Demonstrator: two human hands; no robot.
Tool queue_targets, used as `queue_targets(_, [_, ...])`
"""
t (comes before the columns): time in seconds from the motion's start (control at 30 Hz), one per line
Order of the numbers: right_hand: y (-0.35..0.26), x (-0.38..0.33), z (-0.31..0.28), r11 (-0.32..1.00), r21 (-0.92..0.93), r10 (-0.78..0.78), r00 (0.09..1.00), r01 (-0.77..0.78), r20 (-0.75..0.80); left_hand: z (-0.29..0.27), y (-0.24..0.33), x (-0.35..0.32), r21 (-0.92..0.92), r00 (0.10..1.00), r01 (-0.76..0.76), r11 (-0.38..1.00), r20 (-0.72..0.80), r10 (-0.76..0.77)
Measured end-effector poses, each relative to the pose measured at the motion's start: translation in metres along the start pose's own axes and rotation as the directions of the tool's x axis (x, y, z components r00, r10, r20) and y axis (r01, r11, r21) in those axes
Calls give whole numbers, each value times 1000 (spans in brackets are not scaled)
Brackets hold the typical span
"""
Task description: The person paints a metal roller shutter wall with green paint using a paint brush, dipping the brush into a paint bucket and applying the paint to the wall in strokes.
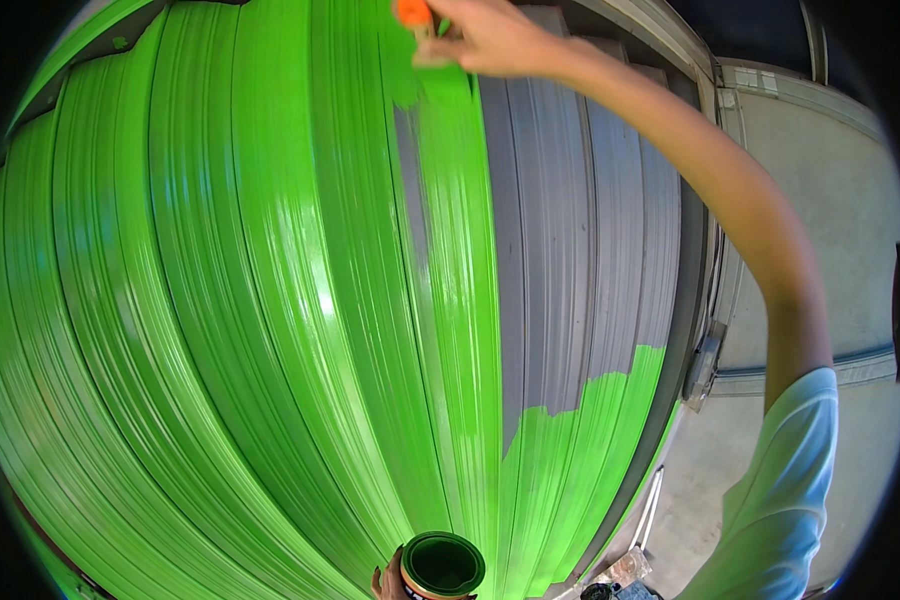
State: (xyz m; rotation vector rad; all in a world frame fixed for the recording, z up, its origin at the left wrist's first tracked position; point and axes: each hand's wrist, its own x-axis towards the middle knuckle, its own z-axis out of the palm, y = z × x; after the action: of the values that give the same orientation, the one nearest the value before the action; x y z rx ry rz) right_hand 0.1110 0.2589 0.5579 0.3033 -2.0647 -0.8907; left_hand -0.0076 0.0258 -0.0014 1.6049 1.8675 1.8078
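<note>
At the top of the picture my right hand (pixel 495 38) is closed around a paintbrush with an orange handle end (pixel 411 13). The brush's bristles are hard to make out against the wet green paint. It is up against a ribbed metal panel (pixel 540 200), partly green and partly bare grey. Low in the middle, my left hand (pixel 391 578) grips the side of an open round paint can (pixel 443 566), dark green inside. Only some of that hand's fingers show.
Glossy green ribs (pixel 270 250) fill the left and centre. A grey patch stays beside the wet edge at right, with green below it. Further right are a pale wall (pixel 820 180) with a metal frame and a latch-like fitting (pixel 707 365). Clutter (pixel 625 570) lies at lower right.
</note>
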Motion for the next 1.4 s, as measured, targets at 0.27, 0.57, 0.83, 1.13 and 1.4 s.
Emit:
queue_targets(0.27, [-1, 0, 14, 841, -500, -210, 976, 207, 51, 11, 22, 16, -113, 986, -167, 980, -33, 164])
queue_targets(0.57, [-167, -122, 26, 884, 405, 118, 950, -234, 291, -3, 58, 57, 62, 964, -250, 966, -79, 254])
queue_targets(0.83, [-247, -155, -1, 483, 813, 237, 942, -326, 237, -21, 66, 76, 100, 910, -415, 904, 36, 414])
queue_targets(1.13, [-289, -171, -6, 399, 835, 21, 914, -379, 405, -32, 88, 84, 67, 753, -655, 752, 142, 643])
queue_targets(1.4, [-305, -179, 1, 433, 831, -8, 920, -349, 391, -34, 100, 84, 74, 700, -711, 700, 180, 691])
